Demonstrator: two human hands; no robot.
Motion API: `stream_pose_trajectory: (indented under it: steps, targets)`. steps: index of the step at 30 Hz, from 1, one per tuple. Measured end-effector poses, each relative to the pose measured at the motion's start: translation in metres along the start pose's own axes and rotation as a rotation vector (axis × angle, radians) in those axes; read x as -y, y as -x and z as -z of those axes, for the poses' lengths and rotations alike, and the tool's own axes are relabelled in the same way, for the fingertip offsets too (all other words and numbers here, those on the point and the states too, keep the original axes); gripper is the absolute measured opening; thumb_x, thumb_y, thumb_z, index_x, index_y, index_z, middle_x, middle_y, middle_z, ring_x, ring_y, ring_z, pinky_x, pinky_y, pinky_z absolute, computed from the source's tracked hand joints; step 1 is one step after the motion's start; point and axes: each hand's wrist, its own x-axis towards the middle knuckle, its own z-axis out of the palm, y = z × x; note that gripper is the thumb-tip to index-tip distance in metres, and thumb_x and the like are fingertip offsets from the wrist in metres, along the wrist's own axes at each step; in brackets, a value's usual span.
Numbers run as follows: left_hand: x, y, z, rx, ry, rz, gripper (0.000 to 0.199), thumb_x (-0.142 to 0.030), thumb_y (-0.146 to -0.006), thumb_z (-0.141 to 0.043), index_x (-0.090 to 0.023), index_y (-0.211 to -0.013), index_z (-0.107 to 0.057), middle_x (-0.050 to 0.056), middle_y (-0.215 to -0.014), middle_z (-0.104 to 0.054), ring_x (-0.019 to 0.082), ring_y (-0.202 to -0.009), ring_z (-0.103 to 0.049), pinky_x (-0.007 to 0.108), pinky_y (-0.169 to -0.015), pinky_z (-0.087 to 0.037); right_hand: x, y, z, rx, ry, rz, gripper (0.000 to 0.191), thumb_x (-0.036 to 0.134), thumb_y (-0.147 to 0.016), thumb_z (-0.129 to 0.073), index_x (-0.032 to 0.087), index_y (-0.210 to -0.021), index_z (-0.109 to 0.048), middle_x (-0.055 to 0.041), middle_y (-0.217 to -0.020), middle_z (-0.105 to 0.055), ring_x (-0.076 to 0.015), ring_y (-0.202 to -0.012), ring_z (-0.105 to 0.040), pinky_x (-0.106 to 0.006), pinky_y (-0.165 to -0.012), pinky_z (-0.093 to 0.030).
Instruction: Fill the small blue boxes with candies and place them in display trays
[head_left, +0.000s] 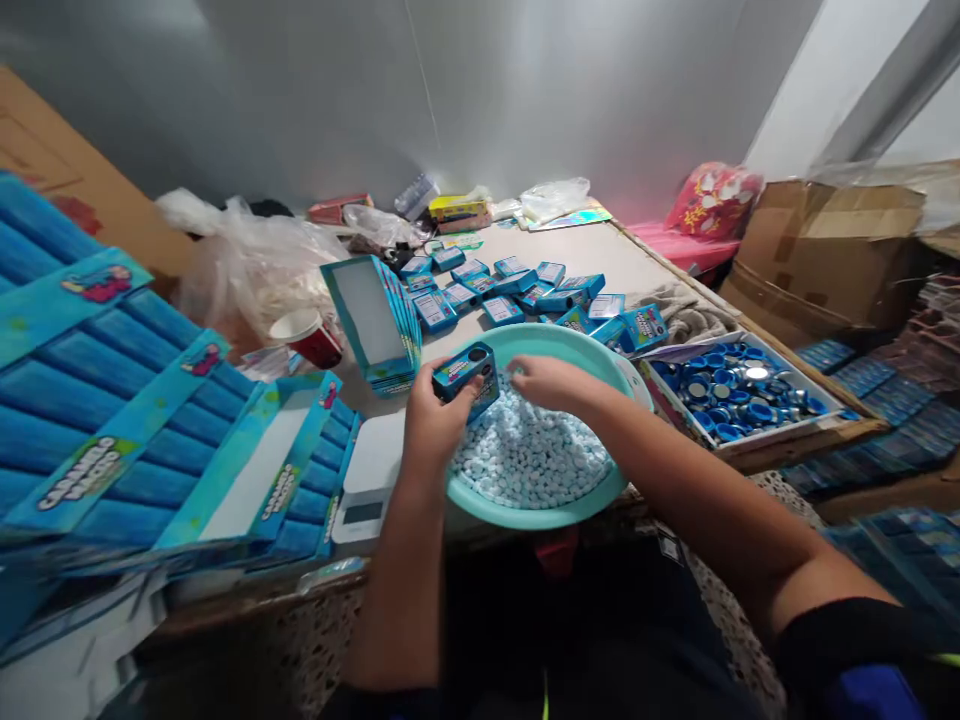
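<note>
My left hand (439, 420) is closed round a small blue box (471, 378) with a dark round opening on its top face, held over the left rim of a turquoise basin (540, 516). Pale blue candies (536, 455) fill much of the basin. Above them, just right of the box, is my right hand (541, 382), its fingers bent together; whatever they hold, if anything, is too small to make out. A white scale (369, 480) lies left of the basin, partly behind my left forearm.
Many small blue boxes (502, 310) lie behind the basin. A tray of blue lids (739, 390) is at right. Printed blue cartons (150, 400), a stack of blue display trays (375, 320) and a paper cup (306, 335) stand left. Cardboard boxes (825, 250) are far right.
</note>
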Motion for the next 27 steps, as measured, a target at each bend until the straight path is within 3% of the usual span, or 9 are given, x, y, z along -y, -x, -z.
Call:
stream_pose_trajectory:
  steps: [1, 3, 6, 9, 12, 15, 20, 23, 27]
  targets:
    - [0.002, 0.000, 0.000, -0.019, 0.027, 0.004, 0.059, -0.050, -0.076, -0.076, -0.020, -0.123, -0.057, 0.011, -0.117, -0.070, 0.026, -0.106, -0.070, 0.040, -0.096, -0.058, 0.003, 0.003, -0.005, 0.103, 0.056, 0.010, 0.041, 0.037, -0.095, -0.058, 0.020, -0.131, -0.068, -0.0164, -0.119, -0.073, -0.0317, -0.103, -0.069, -0.040, -0.086, -0.053]
    - [0.006, 0.000, 0.000, -0.045, 0.064, 0.009, 0.056, -0.047, -0.078, -0.077, -0.019, -0.123, -0.057, 0.011, -0.118, -0.070, 0.025, -0.107, -0.070, 0.040, -0.097, -0.058, 0.008, 0.010, -0.018, 0.246, 0.118, 0.069, 0.061, 0.053, -0.084, -0.075, 0.022, -0.136, -0.067, -0.0214, -0.135, -0.065, -0.0419, -0.116, -0.066, -0.049, -0.094, -0.053]
    - [0.010, 0.004, -0.004, -0.039, 0.086, -0.009, 0.049, -0.040, -0.078, -0.079, -0.020, -0.119, -0.059, 0.009, -0.116, -0.070, 0.025, -0.108, -0.069, 0.039, -0.100, -0.056, 0.009, 0.018, -0.038, 0.332, 0.298, 0.165, 0.094, 0.067, -0.079, -0.076, 0.012, -0.151, -0.052, -0.0327, -0.151, -0.048, -0.0516, -0.130, -0.055, -0.059, -0.101, -0.049]
    - [0.011, 0.006, -0.008, 0.000, 0.070, -0.006, 0.048, -0.037, -0.078, -0.082, -0.021, -0.117, -0.060, 0.008, -0.112, -0.071, 0.024, -0.105, -0.069, 0.037, -0.097, -0.055, 0.002, 0.016, -0.053, 0.356, 0.324, 0.292, 0.083, 0.063, -0.086, -0.070, 0.003, -0.140, -0.057, -0.0328, -0.132, -0.063, -0.0454, -0.118, -0.065, -0.049, -0.098, -0.052]
    - [0.011, 0.008, -0.009, 0.035, 0.031, 0.008, 0.046, -0.036, -0.079, -0.083, -0.021, -0.116, -0.061, 0.008, -0.113, -0.072, 0.025, -0.106, -0.068, 0.037, -0.096, -0.054, -0.002, 0.010, -0.062, 0.318, 0.222, 0.360, 0.062, 0.050, -0.091, -0.068, 0.008, -0.136, -0.061, -0.0226, -0.121, -0.073, -0.0354, -0.106, -0.072, -0.036, -0.088, -0.055]
    - [0.008, 0.011, -0.008, 0.072, 0.002, 0.023, 0.045, -0.033, -0.080, -0.082, -0.020, -0.117, -0.062, 0.009, -0.114, -0.072, 0.027, -0.107, -0.068, 0.038, -0.096, -0.053, 0.001, 0.008, -0.064, 0.260, 0.227, 0.310, 0.051, 0.040, -0.092, -0.067, 0.011, -0.133, -0.065, -0.0194, -0.117, -0.075, -0.0335, -0.103, -0.073, -0.033, -0.083, -0.054]
    - [0.002, 0.015, -0.006, 0.084, -0.029, 0.029, 0.043, -0.033, -0.083, -0.079, -0.020, -0.120, -0.061, 0.011, -0.120, -0.071, 0.028, -0.112, -0.067, 0.040, -0.100, -0.052, 0.010, 0.008, -0.053, 0.186, 0.214, 0.294, 0.029, 0.023, -0.088, -0.064, 0.011, -0.113, -0.074, -0.0193, -0.107, -0.077, -0.0336, -0.097, -0.073, -0.033, -0.078, -0.053]
    - [-0.002, 0.013, -0.006, 0.073, -0.064, 0.055, 0.042, -0.034, -0.085, -0.077, -0.020, -0.121, -0.061, 0.011, -0.120, -0.071, 0.028, -0.113, -0.067, 0.041, -0.102, -0.051, 0.010, 0.011, -0.031, 0.218, 0.009, 0.199, 0.018, 0.024, -0.089, -0.061, 0.015, -0.096, -0.074, -0.0121, -0.082, -0.075, -0.0248, -0.070, -0.069, -0.030, -0.057, -0.048]
    - [-0.011, 0.009, -0.005, 0.105, -0.207, 0.094, 0.040, -0.034, -0.084, -0.077, -0.020, -0.119, -0.062, 0.011, -0.117, -0.072, 0.031, -0.113, -0.067, 0.045, -0.101, -0.050, 0.003, 0.018, 0.008, 0.221, -0.437, 0.086, 0.018, 0.038, -0.087, -0.064, 0.020, -0.086, -0.069, -0.0016, -0.063, -0.063, -0.0123, -0.044, -0.049, -0.023, -0.037, -0.031]
